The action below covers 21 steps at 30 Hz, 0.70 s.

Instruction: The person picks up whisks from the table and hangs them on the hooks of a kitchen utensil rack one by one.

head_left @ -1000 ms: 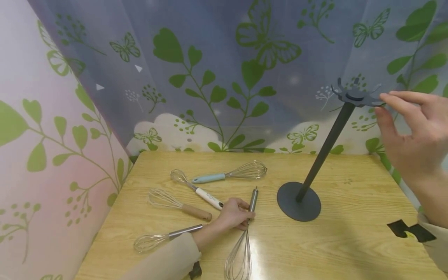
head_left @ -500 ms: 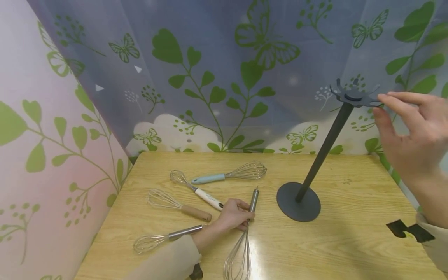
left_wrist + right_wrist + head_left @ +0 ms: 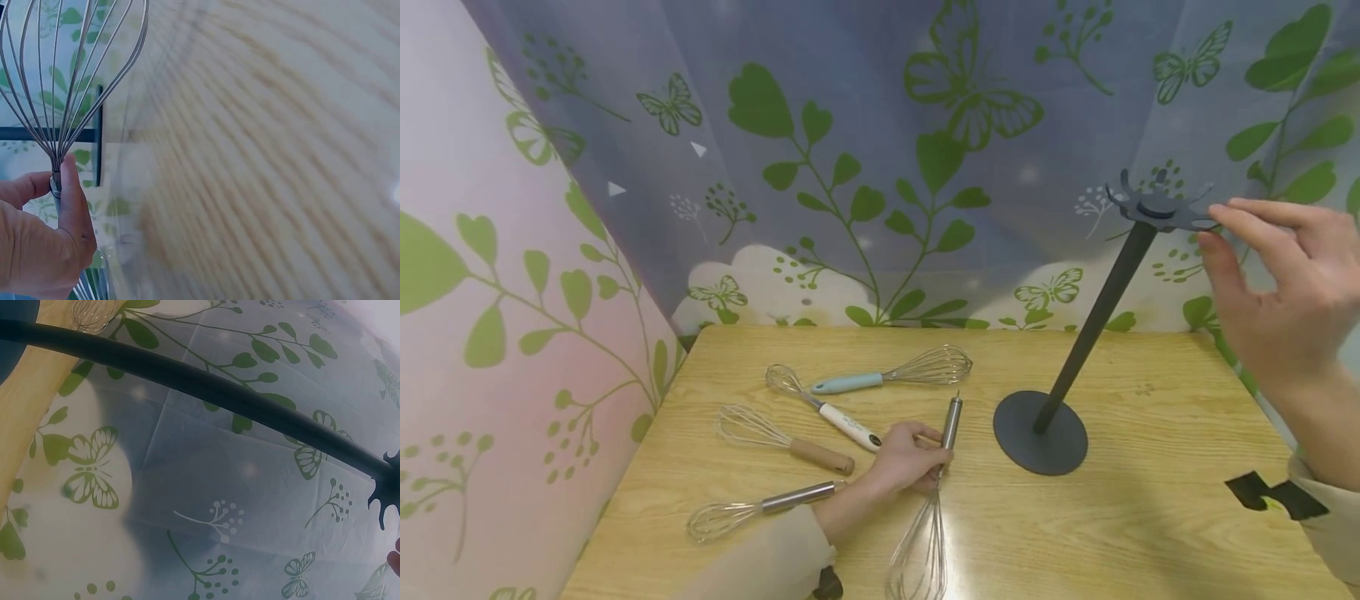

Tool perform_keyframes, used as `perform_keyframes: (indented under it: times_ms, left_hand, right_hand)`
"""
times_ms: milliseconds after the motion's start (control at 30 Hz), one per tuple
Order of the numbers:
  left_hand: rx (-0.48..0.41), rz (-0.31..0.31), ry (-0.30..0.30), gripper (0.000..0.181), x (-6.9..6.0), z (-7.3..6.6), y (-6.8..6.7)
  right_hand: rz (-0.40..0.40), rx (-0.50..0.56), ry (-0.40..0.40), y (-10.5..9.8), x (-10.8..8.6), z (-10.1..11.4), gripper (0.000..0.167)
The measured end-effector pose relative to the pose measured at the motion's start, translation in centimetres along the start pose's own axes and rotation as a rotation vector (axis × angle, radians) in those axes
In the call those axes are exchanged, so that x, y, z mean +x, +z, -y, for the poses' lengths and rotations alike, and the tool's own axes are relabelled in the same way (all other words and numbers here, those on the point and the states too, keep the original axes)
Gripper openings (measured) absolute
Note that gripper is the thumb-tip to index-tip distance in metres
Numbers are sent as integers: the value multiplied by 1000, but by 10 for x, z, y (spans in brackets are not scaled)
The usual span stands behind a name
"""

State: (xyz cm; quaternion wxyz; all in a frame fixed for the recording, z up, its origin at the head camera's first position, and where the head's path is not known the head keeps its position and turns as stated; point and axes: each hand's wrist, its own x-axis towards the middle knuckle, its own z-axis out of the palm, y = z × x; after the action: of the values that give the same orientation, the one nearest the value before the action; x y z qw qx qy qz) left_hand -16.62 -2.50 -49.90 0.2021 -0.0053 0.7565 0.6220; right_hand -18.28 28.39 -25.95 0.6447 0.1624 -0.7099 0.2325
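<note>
Left hand [image 3: 906, 458] has the big whisk [image 3: 936, 498] by the neck, thumb and fingers pinching where handle meets wires; the left wrist view shows the same grip close up. Wire end lies toward the person, handle end away.

Change: over the last half second the big whisk and left hand slip slightly right and away from the person, handle tip nearer the stand [image 3: 1094, 325]. Small shift, grip the same. Cannot tell whether the wires have left the bench [image 3: 1150, 508]. My reading: the whisk is just starting to be moved, so work on it looks early; it is well apart from the stand's top.

Right hand [image 3: 1292, 279] stays up at the stand's top, fingers pinching the prong on that side. Probably a steadying hold. Right wrist view catches only a bit of finger at the edge, so it adds little on the grip.

Stand otherwise: round base flat on bench, no whisk seen on the prongs.

Left of the big whisk, lying on bench: blue whisk [image 3: 880, 378], farthest off; white whisk [image 3: 842, 423], handle end just beside left hand; wooden whisk [image 3: 797, 447]; small steel whisk [image 3: 782, 502], nearest the left sleeve [image 3: 782, 550].
</note>
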Motion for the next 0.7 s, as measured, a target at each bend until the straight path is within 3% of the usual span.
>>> perform_keyframes:
  times_ms: [367,700]
  left_hand:
    - [-42,-6,6,33,2,-12,2]
    - [-93,13,32,35,6,-19,4]
  right_hand:
    - [-54,16,11,2,-1,6,31]
    - [-39,9,15,0,-2,5,31]
